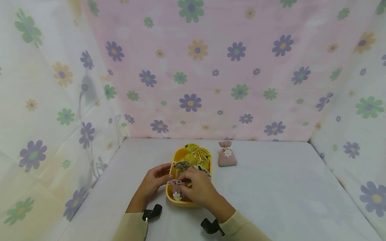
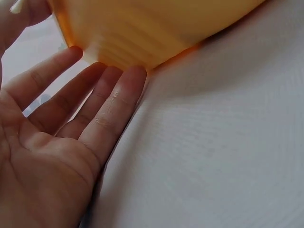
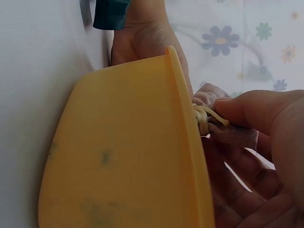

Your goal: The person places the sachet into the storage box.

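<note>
A yellow plastic basket [image 1: 190,204] holds several small drawstring pouches. At its near end, the right hand [image 1: 201,189] pinches the gathered neck of a pink drawstring pouch [image 1: 177,188] that bears a white flower. The right wrist view shows the thumb on the pouch's cream cord [image 3: 203,118], just over the rim. On the basket's left side, the left hand [image 1: 154,182] rests its fairly straight fingers [image 2: 107,114] against the outer wall. Deeper in the basket lie yellow-green pouches [image 1: 197,160] and a grey-brown pouch [image 1: 182,165]; the right hand partly covers these.
Another pink pouch [image 1: 227,159] with a white flower lies on the white table [image 1: 277,190], right of the basket's far end. Flower-print cloth [image 1: 217,67] rises at the back and both sides. Black wrist cameras [image 1: 211,226] sit low, near the basket's front.
</note>
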Available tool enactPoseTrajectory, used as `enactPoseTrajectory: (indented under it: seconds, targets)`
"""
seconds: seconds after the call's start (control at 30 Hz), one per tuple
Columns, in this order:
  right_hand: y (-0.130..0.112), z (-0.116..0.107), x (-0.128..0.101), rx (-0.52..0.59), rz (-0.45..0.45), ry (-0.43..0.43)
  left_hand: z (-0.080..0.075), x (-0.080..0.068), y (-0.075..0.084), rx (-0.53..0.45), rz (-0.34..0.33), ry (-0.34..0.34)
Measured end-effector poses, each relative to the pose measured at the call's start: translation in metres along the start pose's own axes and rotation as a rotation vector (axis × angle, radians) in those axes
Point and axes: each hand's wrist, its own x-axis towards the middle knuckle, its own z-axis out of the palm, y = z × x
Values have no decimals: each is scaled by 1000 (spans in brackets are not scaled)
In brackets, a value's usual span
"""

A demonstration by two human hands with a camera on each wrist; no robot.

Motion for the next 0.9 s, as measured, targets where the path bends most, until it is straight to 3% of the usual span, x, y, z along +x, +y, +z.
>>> enactPoseTrajectory:
  seconds: [0.17, 0.4, 0.57, 0.73, 0.9]
  targets:
    - [-2, -5, 0, -15, 28, -40, 10, -1, 10, 57, 30, 42]
    - [-7, -32, -5, 18, 41, -87, 31, -1, 23, 269, 44, 160]
    - [7, -66, -4, 50, 33, 61, 37, -5, 26, 348, 72, 231]
    - [48, -99, 6, -82, 108, 217, 41, -6, 24, 342, 82, 311]
    - [87, -123, 15, -166, 186, 263, 44, -5, 22, 343, 104, 355]
